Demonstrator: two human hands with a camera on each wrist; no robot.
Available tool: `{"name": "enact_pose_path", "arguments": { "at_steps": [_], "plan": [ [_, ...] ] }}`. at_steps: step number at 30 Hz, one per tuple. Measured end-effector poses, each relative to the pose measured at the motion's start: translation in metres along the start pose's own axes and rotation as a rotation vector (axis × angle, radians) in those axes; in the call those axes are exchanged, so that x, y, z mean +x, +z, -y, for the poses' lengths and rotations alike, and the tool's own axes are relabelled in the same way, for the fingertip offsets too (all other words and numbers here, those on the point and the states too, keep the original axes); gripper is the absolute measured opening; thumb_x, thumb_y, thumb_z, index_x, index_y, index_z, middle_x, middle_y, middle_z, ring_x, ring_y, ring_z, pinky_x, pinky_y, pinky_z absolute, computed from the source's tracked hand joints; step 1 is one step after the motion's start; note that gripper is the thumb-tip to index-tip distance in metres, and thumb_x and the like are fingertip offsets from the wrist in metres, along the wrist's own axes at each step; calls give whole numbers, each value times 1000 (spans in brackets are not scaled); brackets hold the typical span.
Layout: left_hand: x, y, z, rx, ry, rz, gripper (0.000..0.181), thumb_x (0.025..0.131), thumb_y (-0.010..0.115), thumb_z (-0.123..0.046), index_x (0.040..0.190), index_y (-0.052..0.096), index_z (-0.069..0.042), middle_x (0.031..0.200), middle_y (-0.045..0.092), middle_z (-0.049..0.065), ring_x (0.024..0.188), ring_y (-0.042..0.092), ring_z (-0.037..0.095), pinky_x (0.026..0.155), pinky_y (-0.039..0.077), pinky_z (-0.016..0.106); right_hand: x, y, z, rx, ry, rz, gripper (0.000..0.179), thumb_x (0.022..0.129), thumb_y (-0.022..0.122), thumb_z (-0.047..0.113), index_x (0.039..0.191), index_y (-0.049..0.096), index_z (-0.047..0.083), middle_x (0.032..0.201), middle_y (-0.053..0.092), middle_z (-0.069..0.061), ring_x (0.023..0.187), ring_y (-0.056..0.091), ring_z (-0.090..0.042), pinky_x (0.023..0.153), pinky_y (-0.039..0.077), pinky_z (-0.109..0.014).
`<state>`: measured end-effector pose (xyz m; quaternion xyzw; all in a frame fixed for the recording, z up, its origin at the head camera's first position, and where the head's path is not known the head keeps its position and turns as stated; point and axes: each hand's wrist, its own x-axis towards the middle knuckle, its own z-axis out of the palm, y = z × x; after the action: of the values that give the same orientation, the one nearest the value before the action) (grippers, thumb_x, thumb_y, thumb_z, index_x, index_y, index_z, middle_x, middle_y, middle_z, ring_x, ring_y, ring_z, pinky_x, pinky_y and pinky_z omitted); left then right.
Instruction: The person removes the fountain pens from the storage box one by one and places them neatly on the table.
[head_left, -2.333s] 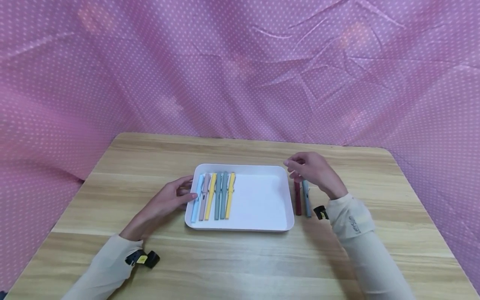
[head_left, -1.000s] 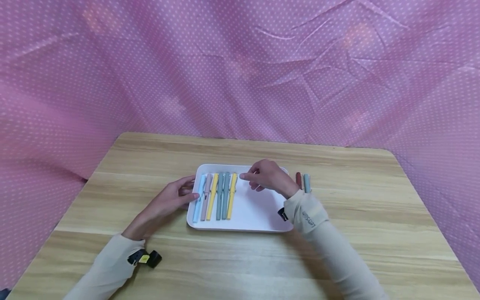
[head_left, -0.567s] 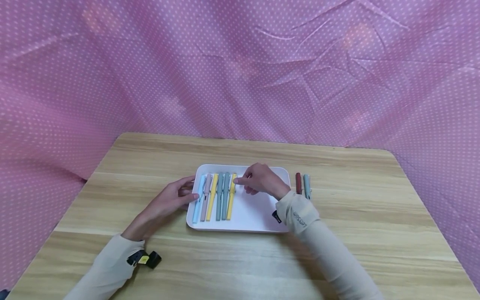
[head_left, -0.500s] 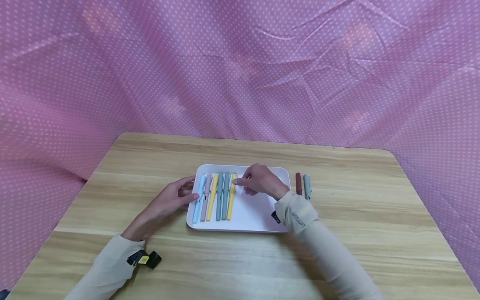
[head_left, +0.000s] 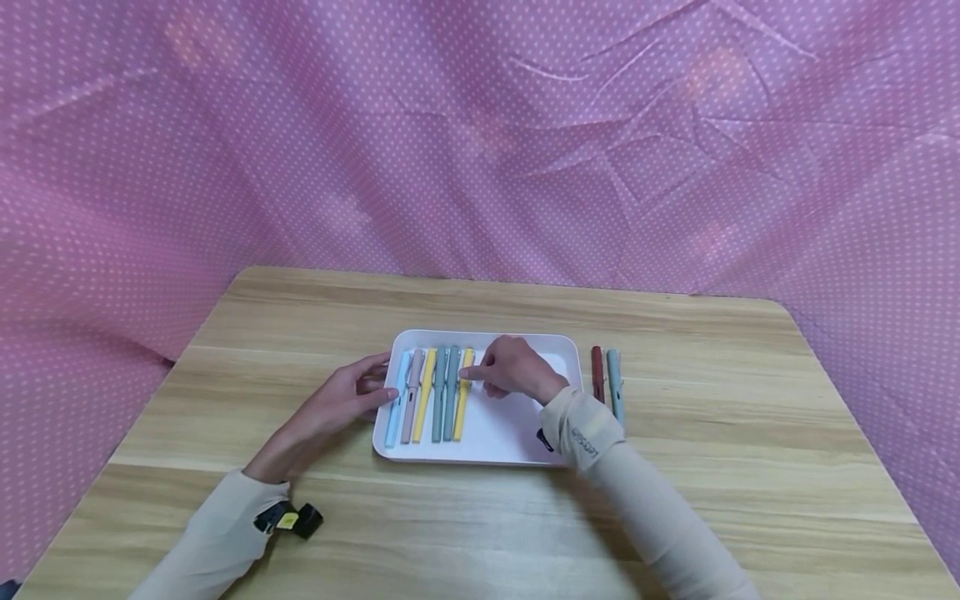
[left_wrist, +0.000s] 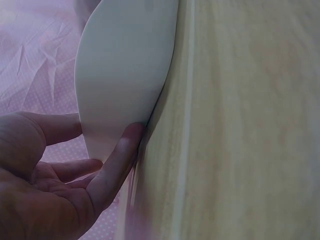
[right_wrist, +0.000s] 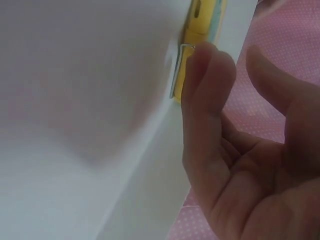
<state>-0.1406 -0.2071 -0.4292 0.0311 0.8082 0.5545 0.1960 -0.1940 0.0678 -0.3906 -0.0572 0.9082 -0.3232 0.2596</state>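
A white tray (head_left: 517,429) stands mid-table, with several capped pens lying side by side in its left half. From the left come a light blue pen (head_left: 396,417), a mauve pen (head_left: 410,408), a yellow pen (head_left: 425,400), two grey-green pens and another yellow pen (head_left: 460,412). My left hand (head_left: 348,392) grips the tray's left side; in the left wrist view, one finger lies low along the outer wall (left_wrist: 125,65). My right hand (head_left: 517,367) is over the tray, a fingertip at the rightmost yellow pen's clip. In the right wrist view its thumb stands apart, nothing between.
On the table just right of the tray lie a dark red pen (head_left: 597,371) and a grey-blue pen (head_left: 615,383), partly behind the right sleeve. A pink dotted curtain (head_left: 480,167) hangs behind the wooden table (head_left: 450,533).
My right hand has moved left from above the loose pens to the rightmost yellow pen, then slightly down along it. My left hand stays on the tray.
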Motion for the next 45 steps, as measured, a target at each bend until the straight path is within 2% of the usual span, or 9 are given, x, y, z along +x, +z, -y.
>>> {"name": "enact_pose_path", "arguments": {
  "at_steps": [7,14,24,40,45],
  "plan": [
    [-1,-1,0,-10,0,5,72,105,64,-15,164,25,-3,147,51,23,131,55,38,98,60,37,3,5,-1,-45,-1,0,36,95,76,42,89,75,6,73,72,-5,67,68,-15,64,57,-26],
    [0,-2,0,-13,-6,4,72,104,64,-15,164,25,-4,148,51,23,132,55,38,98,60,36,6,12,-3,-77,-20,-6,35,94,78,42,85,75,8,68,69,-4,62,61,-13,59,50,-23],
    [0,-3,-2,0,-19,6,72,105,64,-15,164,25,-5,149,50,23,132,55,38,98,60,37,12,18,2,-124,9,-31,37,91,80,43,77,73,10,57,57,0,56,51,-13,53,41,-24],
    [1,-2,-2,16,-12,4,73,104,65,-16,164,25,-5,148,51,23,132,54,39,98,60,37,11,16,1,-136,35,-47,37,90,81,42,75,73,9,55,58,-1,54,50,-13,51,41,-24],
    [1,-2,-2,17,-14,1,74,104,66,-17,164,25,-5,148,51,23,131,55,38,97,60,38,10,16,2,-120,40,-40,34,91,82,37,75,73,9,54,57,-2,51,49,-12,49,40,-23]
  ]
}}
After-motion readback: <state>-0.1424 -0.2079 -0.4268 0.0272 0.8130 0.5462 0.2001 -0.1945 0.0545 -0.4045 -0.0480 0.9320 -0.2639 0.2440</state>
